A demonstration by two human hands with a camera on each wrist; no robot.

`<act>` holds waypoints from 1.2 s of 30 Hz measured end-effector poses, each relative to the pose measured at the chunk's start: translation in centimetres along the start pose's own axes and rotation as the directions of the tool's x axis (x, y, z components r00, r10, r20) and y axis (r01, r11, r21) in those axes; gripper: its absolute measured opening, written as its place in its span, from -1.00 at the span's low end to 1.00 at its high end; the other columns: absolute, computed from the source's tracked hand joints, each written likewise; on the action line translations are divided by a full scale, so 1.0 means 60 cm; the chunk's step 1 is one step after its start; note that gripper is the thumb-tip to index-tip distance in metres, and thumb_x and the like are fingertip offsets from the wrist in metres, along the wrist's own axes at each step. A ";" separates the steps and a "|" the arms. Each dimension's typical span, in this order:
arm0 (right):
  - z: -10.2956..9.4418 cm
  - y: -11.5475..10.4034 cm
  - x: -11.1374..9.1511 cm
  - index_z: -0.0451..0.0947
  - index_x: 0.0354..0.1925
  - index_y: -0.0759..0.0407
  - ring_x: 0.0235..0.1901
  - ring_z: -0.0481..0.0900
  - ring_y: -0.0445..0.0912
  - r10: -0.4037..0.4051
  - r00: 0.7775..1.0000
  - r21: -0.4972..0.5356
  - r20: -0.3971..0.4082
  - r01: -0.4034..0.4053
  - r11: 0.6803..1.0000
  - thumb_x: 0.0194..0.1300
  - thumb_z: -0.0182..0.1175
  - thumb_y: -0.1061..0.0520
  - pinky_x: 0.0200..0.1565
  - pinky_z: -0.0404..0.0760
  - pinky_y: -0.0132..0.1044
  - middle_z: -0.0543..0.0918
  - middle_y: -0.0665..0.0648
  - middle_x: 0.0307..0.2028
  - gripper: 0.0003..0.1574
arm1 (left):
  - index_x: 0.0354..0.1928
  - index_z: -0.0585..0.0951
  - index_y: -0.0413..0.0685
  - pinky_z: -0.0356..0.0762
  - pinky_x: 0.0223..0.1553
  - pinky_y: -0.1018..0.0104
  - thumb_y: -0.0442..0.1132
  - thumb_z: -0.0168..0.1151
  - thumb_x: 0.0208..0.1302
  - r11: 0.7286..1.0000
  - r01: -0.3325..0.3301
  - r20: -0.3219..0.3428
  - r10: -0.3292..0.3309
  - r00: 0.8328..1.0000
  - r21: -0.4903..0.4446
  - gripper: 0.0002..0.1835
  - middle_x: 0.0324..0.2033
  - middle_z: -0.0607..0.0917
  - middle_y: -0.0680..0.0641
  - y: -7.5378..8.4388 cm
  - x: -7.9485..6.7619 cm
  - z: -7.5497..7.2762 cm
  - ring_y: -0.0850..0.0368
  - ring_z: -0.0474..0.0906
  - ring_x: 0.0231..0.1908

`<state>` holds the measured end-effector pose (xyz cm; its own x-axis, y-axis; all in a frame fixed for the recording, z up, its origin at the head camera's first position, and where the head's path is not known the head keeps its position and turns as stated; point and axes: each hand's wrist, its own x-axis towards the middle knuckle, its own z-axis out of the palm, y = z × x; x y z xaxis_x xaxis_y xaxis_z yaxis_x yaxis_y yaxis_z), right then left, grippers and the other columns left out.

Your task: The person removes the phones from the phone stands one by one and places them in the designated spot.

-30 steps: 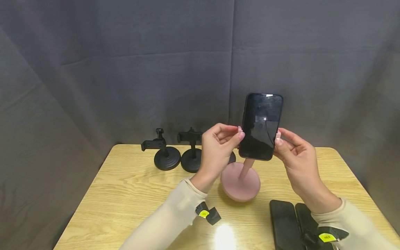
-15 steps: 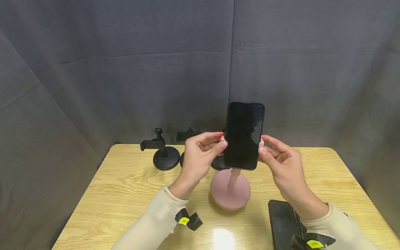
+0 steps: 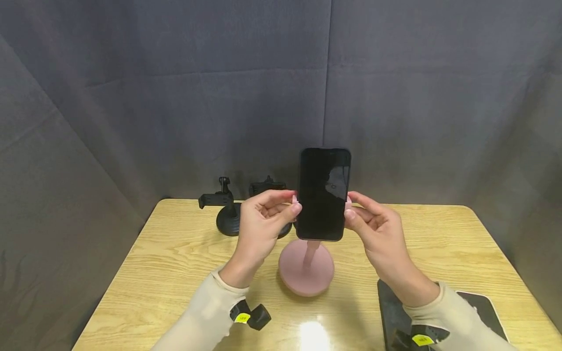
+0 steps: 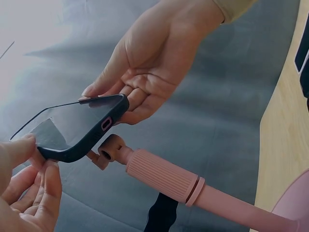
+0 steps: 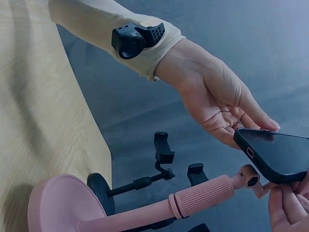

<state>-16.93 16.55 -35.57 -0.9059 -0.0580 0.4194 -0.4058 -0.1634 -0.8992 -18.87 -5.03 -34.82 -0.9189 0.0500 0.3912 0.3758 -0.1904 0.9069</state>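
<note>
A black smartphone (image 3: 324,195) stands upright, screen toward me, in the clamp of a pink phone stand (image 3: 306,278). With thumb and fingers, my left hand (image 3: 263,224) pinches the pink clamp end at the phone's left side. The opposite clamp end is pinched by my right hand (image 3: 382,239). In the left wrist view the charging port shows on the lower edge of the smartphone (image 4: 91,135), above the ribbed neck of the stand (image 4: 161,175). The right wrist view shows the round base of the pink stand (image 5: 65,205). Most of the clamp is hidden behind the phone.
Black phone stands (image 3: 227,220) stand in a row at the table's back left, partly behind my left hand. Two dark devices, a phone (image 3: 391,312) and a white-edged one (image 3: 483,309), lie front right beneath my right forearm. A grey curtain (image 3: 219,122) hangs behind the wooden table (image 3: 167,278).
Both hands have moved left and slightly down, and the phone and pink stand have moved with them. The grip on both clamp ends stays the same. More of the right-hand device shows.
</note>
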 end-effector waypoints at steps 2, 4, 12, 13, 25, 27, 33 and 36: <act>0.004 0.002 0.000 0.63 0.07 -0.09 -0.20 0.78 -0.30 0.000 1.000 0.013 0.004 0.000 1.000 0.38 0.11 0.50 -0.05 0.72 -0.42 0.82 -0.13 -0.19 -0.44 | -0.03 0.63 -0.53 0.74 -0.23 0.42 -0.60 0.36 0.16 1.000 0.001 -0.002 -0.001 1.000 -0.002 -0.70 -0.33 0.77 0.21 0.000 -0.003 -0.004 0.32 0.72 -0.36; 0.007 0.005 -0.001 0.63 0.08 -0.09 -0.21 0.79 -0.29 0.004 1.000 0.018 0.010 -0.005 1.000 0.38 0.12 0.49 -0.04 0.72 -0.42 0.82 -0.12 -0.19 -0.45 | -0.03 0.62 -0.56 0.73 -0.23 0.43 -0.61 0.35 0.16 1.000 0.004 -0.004 -0.004 1.000 -0.007 -0.70 -0.34 0.76 0.22 -0.001 -0.006 -0.008 0.33 0.71 -0.37; 0.011 0.021 -0.002 0.60 0.10 -0.05 -0.20 0.79 -0.29 0.021 0.998 0.001 0.054 -0.021 1.000 0.37 0.14 0.48 -0.02 0.71 -0.43 0.81 -0.16 -0.17 -0.47 | -0.02 0.57 -0.65 0.73 -0.23 0.44 -0.65 0.30 0.17 0.999 0.028 0.005 -0.028 1.000 -0.027 -0.68 -0.34 0.75 0.22 -0.013 -0.015 -0.024 0.36 0.71 -0.35; 0.011 0.022 -0.002 0.60 0.12 0.02 -0.20 0.79 -0.29 0.023 0.998 -0.001 0.059 -0.023 1.000 0.37 0.14 0.48 -0.02 0.71 -0.43 0.81 -0.16 -0.17 -0.49 | -0.02 0.57 -0.64 0.74 -0.23 0.44 -0.65 0.30 0.17 0.999 0.032 0.005 -0.032 0.999 -0.022 -0.69 -0.34 0.75 0.22 -0.013 -0.016 -0.025 0.36 0.71 -0.35; 0.011 0.039 -0.012 0.33 0.24 0.71 -0.17 0.77 -0.33 0.068 0.996 -0.051 0.054 -0.065 0.997 0.35 0.16 0.49 -0.02 0.70 -0.47 0.80 -0.21 -0.18 -0.46 | -0.02 0.58 -0.59 0.74 -0.25 0.42 -0.62 0.31 0.19 0.996 0.086 0.007 -0.086 0.996 0.018 -0.70 -0.35 0.74 0.22 -0.033 -0.029 -0.036 0.37 0.71 -0.37; 0.010 0.043 -0.013 0.33 0.24 0.71 -0.16 0.76 -0.34 0.073 0.996 -0.060 0.050 -0.070 0.996 0.34 0.17 0.50 -0.03 0.70 -0.48 0.79 -0.23 -0.18 -0.45 | -0.03 0.59 -0.59 0.75 -0.24 0.41 -0.61 0.31 0.19 0.996 0.088 0.007 -0.088 0.996 0.025 -0.71 -0.35 0.74 0.21 -0.037 -0.031 -0.039 0.37 0.71 -0.37; 0.011 0.053 -0.015 0.45 0.18 0.62 -0.18 0.75 -0.35 0.064 0.997 -0.076 0.035 -0.062 0.995 0.29 0.20 0.51 -0.07 0.70 -0.50 0.79 -0.22 -0.22 -0.51 | -0.03 0.57 -0.63 0.76 -0.21 0.37 -0.61 0.30 0.20 0.996 0.084 0.014 -0.084 0.996 0.014 -0.71 -0.33 0.74 0.22 -0.052 -0.034 -0.043 0.38 0.71 -0.36; 0.012 0.058 -0.014 0.49 0.16 0.58 -0.21 0.75 -0.35 0.060 0.998 -0.082 0.027 -0.057 0.995 0.28 0.21 0.51 -0.08 0.70 -0.50 0.79 -0.21 -0.24 -0.54 | -0.02 0.56 -0.63 0.75 -0.22 0.41 -0.62 0.30 0.20 0.996 0.085 0.010 -0.085 0.996 0.005 -0.70 -0.34 0.74 0.23 -0.056 -0.035 -0.043 0.38 0.71 -0.36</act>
<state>-17.48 15.32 -38.99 -0.9249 -0.0942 0.3683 -0.3619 -0.0784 -0.9289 -18.49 -7.04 -39.08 -0.9464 0.0759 0.3140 0.2966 -0.1805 0.9378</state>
